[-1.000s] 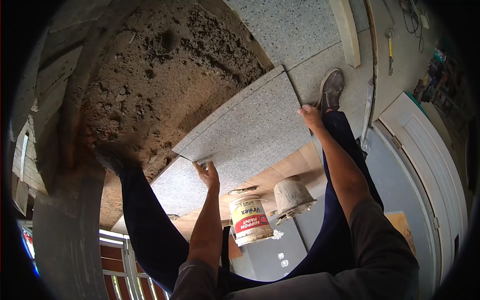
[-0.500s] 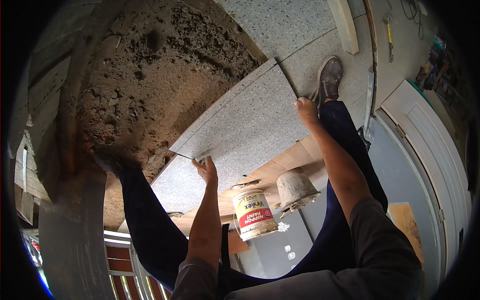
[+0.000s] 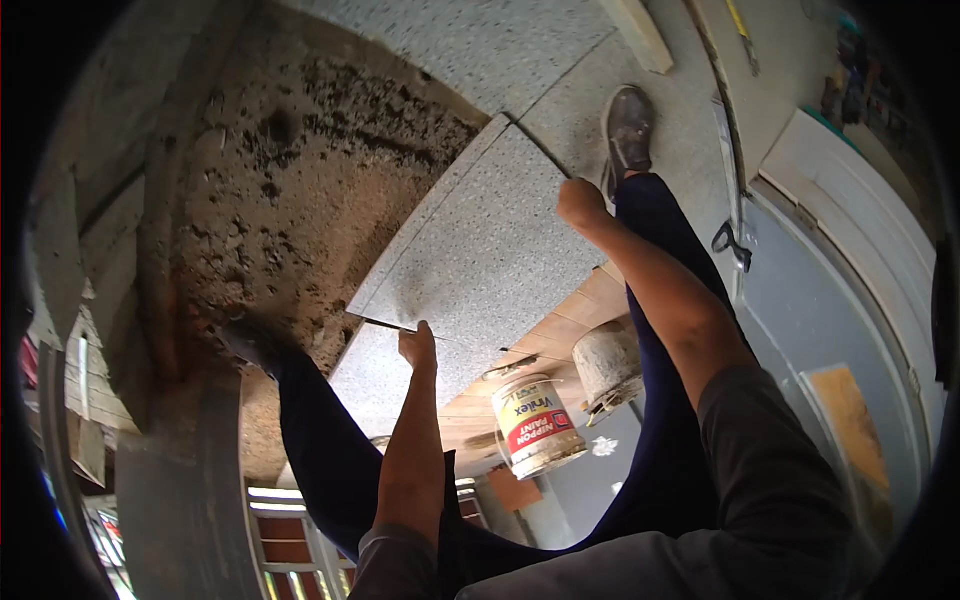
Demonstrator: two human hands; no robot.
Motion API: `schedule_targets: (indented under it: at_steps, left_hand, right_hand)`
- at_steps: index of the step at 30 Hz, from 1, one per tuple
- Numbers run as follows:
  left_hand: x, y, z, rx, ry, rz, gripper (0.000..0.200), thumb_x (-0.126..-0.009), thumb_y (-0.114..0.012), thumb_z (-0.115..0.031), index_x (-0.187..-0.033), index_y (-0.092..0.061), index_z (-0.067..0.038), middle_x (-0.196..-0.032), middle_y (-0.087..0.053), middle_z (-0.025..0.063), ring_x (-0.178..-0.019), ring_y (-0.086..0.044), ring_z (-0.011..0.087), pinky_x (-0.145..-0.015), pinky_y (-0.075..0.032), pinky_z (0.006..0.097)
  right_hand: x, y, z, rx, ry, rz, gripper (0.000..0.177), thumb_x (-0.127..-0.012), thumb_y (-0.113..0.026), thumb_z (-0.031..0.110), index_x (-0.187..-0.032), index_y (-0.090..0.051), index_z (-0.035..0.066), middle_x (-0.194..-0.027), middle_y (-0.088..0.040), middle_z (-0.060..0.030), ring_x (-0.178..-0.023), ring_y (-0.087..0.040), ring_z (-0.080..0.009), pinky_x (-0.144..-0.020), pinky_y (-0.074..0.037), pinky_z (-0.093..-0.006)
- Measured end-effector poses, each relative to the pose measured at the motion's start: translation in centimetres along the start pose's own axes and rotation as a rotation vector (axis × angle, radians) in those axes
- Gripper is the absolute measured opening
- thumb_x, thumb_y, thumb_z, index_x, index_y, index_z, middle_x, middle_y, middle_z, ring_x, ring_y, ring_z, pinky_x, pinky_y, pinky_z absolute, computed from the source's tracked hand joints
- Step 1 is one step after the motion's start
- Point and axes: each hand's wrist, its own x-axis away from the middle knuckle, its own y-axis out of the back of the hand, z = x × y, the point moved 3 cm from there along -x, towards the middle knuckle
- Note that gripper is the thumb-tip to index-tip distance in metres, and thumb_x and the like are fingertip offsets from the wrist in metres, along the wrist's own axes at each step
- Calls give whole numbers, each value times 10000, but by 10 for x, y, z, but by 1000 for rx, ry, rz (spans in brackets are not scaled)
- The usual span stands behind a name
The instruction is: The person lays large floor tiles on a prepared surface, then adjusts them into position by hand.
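- The left hand (image 3: 418,346) was gripping the left end of the speckled slab (image 3: 465,230).
- The right hand (image 3: 581,203) gripped its right edge.
- Soil (image 3: 310,190) lay far left.

The head view looks steeply down and slightly forward from above the person's lap, near enough that the left hand (image 3: 419,347) and right hand (image 3: 583,204) fall mid-frame — a wide, round-edged field centred near the speckled slab (image 3: 475,240).

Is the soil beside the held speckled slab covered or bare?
Bare: dark, lumpy soil shows openly beyond the long edge of the slab.
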Motion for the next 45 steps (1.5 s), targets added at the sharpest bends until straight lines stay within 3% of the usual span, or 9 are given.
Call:
schedule_targets:
  at_steps: [1, 7, 13, 21, 25, 37, 40, 43, 45]
  left_hand:
    - [-15, -9, 19, -7, 26, 151, 525, -761, -650, -311, -1081, -621, 104, -907, -657, 241, -789, -652, 348, -681, -558, 439]
    - [-6, 122, -92, -91, -188, 256, 452, -803, -689, -338, -1088, -680, 12, -963, -683, 277, -957, -672, 345, -794, -535, 403]
    - [61, 313, -275, -602, -654, -24, 471, -907, -548, -357, -1244, -603, -33, -1152, -642, 234, -1081, -612, 394, -925, -489, 422]
    - [509, 511, -530, -1154, -1894, -886, 357, -969, -494, -228, -1249, -598, -33, -1294, -573, 178, -1258, -486, 389, -1071, -321, 578]
    - [590, 581, -598, -1228, -1640, -1540, 421, -964, -513, -316, -1346, -555, -143, -1413, -484, 155, -1347, -396, 396, -1101, -269, 596]
    - [563, 673, -613, -979, -1653, -1368, 528, -906, -599, -318, -1407, -481, -197, -1480, -404, 130, -1379, -342, 361, -1109, -245, 567]
    - [521, 691, -597, -940, -1394, -1230, 454, -904, -611, -290, -1340, -546, -183, -1388, -511, 136, -1282, -464, 362, -1072, -341, 508]
    - [589, 638, -589, -822, -1563, -1455, 686, -825, -663, -302, -1443, -410, -145, -1573, -199, 169, -1451, -124, 414, -1169, -164, 568]
    - [640, 590, -530, -593, -1518, -1309, 474, -864, -607, -145, -1325, -524, -74, -1504, -330, 191, -1399, -315, 331, -1179, -227, 493]
  right_hand:
    - [9, 19, 11, 18, 46, 16, 154, -795, -577, 82, -764, -696, -11, -783, -679, -222, -795, -688, -364, -668, -562, -441]
    - [49, 134, 2, 7, 267, -187, 200, -810, -556, 136, -754, -685, -7, -804, -675, -224, -806, -677, -373, -701, -542, -466]
    - [152, 236, -137, -432, -133, -584, 293, -858, -510, 242, -819, -660, -7, -851, -656, -240, -850, -650, -402, -790, -513, -475]
    - [155, 382, -337, -142, 15, -632, 221, -857, -484, 121, -917, -672, 23, -917, -680, -208, -862, -676, -353, -735, -546, -463]
    - [122, 448, -381, -108, 148, -622, 212, -862, -482, 119, -913, -655, 5, -937, -674, -213, -866, -667, -374, -753, -542, -466]
    - [337, 292, -533, -8, -103, 47, 245, -851, -509, 218, -920, -653, 31, -937, -665, -234, -919, -638, -410, -822, -501, -509]
    - [356, 306, -506, -123, -31, 5, 253, -807, -511, 198, -891, -649, 4, -919, -644, -265, -927, -616, -436, -829, -482, -497]
    - [347, 360, -428, -6, 210, -37, 262, -847, -489, 220, -890, -652, 19, -896, -650, -251, -895, -618, -439, -805, -491, -487]
    - [336, 395, -376, -55, 311, -86, 261, -861, -488, 232, -873, -635, 16, -880, -639, -247, -880, -605, -447, -789, -484, -496]
